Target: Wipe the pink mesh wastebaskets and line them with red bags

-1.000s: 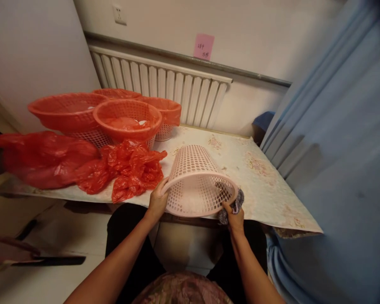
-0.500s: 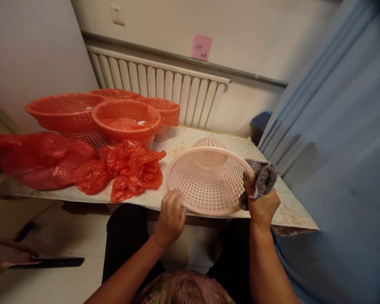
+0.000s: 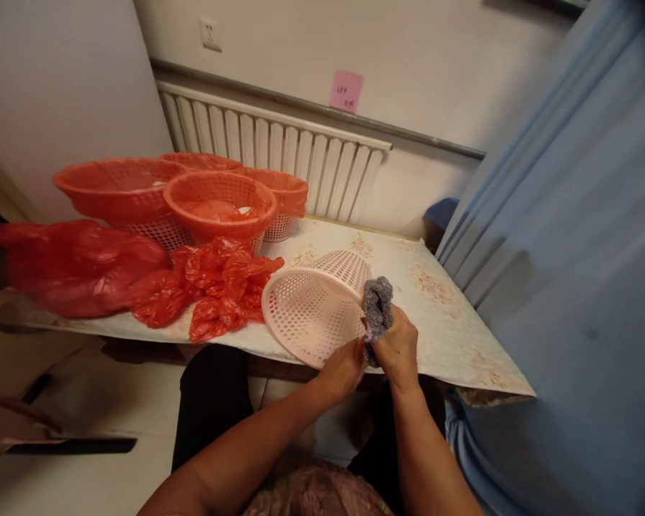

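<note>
A pale pink perforated plastic basket lies tipped on its side at the table's front edge, its wide mouth turned toward me and to the left. My right hand is closed round a grey cloth, which is wrapped over the basket's right rim. Close beside it, my left hand is closed on the lower right part of the same rim. Its fingertips are partly hidden at the cloth.
Several baskets lined with red plastic bags, including one in front, stand at the back left. Crumpled red bags lie before them on the flower-patterned tablecloth. A radiator is behind; a blue curtain hangs right.
The basket has turned, its mouth swinging leftward. My right hand and the cloth have moved left, while my left hand has moved right along the rim to meet them.
</note>
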Motion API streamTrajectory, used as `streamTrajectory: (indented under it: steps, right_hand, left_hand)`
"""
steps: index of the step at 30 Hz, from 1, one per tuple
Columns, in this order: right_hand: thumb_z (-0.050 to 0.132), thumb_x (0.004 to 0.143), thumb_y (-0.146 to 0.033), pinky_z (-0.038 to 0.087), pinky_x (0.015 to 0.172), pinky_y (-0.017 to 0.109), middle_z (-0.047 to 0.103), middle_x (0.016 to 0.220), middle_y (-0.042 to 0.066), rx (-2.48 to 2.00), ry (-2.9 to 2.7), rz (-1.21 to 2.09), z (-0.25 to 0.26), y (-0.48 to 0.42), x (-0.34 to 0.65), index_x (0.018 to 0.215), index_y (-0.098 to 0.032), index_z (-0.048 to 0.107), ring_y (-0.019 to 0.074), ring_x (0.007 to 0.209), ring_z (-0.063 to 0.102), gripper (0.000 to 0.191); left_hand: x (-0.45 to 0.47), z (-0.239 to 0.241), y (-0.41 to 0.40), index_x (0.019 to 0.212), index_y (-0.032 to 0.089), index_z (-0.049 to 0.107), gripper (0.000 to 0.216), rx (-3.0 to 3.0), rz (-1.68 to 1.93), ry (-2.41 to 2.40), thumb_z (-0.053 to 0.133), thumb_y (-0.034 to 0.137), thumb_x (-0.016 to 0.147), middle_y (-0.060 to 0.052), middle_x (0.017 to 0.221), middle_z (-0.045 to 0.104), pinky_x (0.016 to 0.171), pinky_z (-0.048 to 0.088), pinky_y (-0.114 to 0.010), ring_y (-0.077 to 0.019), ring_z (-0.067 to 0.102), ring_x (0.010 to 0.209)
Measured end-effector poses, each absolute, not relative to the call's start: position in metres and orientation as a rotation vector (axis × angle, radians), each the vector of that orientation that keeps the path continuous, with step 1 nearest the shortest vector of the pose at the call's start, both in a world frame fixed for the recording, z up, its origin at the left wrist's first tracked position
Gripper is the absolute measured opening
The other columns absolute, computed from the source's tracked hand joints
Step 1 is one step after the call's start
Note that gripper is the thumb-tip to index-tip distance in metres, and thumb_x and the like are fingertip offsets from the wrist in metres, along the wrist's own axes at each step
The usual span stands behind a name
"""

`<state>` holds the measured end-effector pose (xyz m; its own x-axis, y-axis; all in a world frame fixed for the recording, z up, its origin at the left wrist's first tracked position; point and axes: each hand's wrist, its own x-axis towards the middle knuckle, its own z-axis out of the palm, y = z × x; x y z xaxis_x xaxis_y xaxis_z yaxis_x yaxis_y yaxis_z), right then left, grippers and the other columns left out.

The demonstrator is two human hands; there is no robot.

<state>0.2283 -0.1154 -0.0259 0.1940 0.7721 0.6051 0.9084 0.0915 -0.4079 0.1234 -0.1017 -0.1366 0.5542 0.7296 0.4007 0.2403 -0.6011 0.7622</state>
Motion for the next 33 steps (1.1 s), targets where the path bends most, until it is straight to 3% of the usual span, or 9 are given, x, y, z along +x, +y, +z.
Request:
streamTrajectory:
  steps: [5, 9, 13, 21, 27, 33]
  right_hand:
    - [0.062, 0.073, -0.047, 0.043, 0.063, 0.029, 0.065, 0.074, 0.005, -1.644, -1.503, 0.009, -0.023, -0.118, 0.243, 0.081, -0.018, 0.063, 0.0195, 0.067, 0.057, 0.031]
    - [0.059, 0.074, -0.057, 0.042, 0.067, 0.031, 0.065, 0.081, 0.008, -1.645, -1.21, -0.25, -0.036, -0.105, 0.268, 0.086, -0.014, 0.062, 0.0215, 0.073, 0.057, 0.045]
    - [0.052, 0.08, -0.051, 0.042, 0.074, 0.035, 0.061, 0.082, 0.009, -1.639, -1.178, -0.499, -0.059, -0.089, 0.289, 0.081, -0.014, 0.061, 0.0239, 0.081, 0.055, 0.038]
    - [0.046, 0.086, -0.042, 0.043, 0.085, 0.039, 0.063, 0.095, 0.01, -1.5, -1.393, -0.353, -0.069, -0.083, 0.294, 0.093, -0.017, 0.063, 0.025, 0.096, 0.054, 0.031]
    - [0.05, 0.086, -0.031, 0.038, 0.097, 0.044, 0.062, 0.108, 0.01, -1.354, -1.6, -0.349, -0.044, -0.077, 0.248, 0.102, -0.019, 0.062, 0.0251, 0.11, 0.05, 0.024]
    - [0.048, 0.088, -0.021, 0.035, 0.102, 0.043, 0.049, 0.135, 0.009, -1.139, -1.865, -0.332, -0.039, -0.091, 0.184, 0.124, -0.022, 0.053, 0.024, 0.126, 0.041, 0.036]
  left_hand:
    - [0.115, -0.137, -0.104, 0.134, 0.016, 0.036, 0.055, 2.294, 1.001, 0.783, 0.041, 0.006, 0.08, -0.013, 0.121, 0.058, 0.1, 0.043, -0.046, -0.0266, 0.053, 0.116]
    - [0.109, -0.127, -0.117, 0.14, 0.012, 0.028, 0.071, 2.397, 1.005, 0.711, 0.04, 0.0, 0.072, -0.016, 0.134, 0.049, 0.105, 0.04, -0.043, -0.0257, 0.047, 0.124]
    - [0.109, -0.108, -0.126, 0.133, 0.011, 0.041, 0.064, 2.252, 1.042, 0.657, 0.04, 0.0, 0.07, -0.015, 0.119, 0.06, 0.1, 0.044, -0.039, -0.0241, 0.056, 0.11]
    - [0.079, -0.085, -0.095, 0.113, 0.012, 0.057, 0.044, 1.718, 1.085, 0.845, 0.04, 0.003, 0.073, -0.004, 0.096, 0.067, 0.088, 0.047, -0.03, -0.0164, 0.06, 0.089]
    - [0.068, -0.074, -0.078, 0.113, 0.012, 0.057, 0.04, 1.706, 1.114, 0.762, 0.039, 0.007, 0.077, -0.006, 0.107, 0.065, 0.1, 0.041, -0.035, -0.0182, 0.057, 0.103]
    - [0.067, -0.081, -0.068, 0.104, 0.014, 0.062, 0.029, 1.679, 1.179, 0.692, 0.052, 0.016, 0.077, -0.008, 0.112, 0.067, 0.098, 0.044, -0.039, -0.0224, 0.058, 0.104]
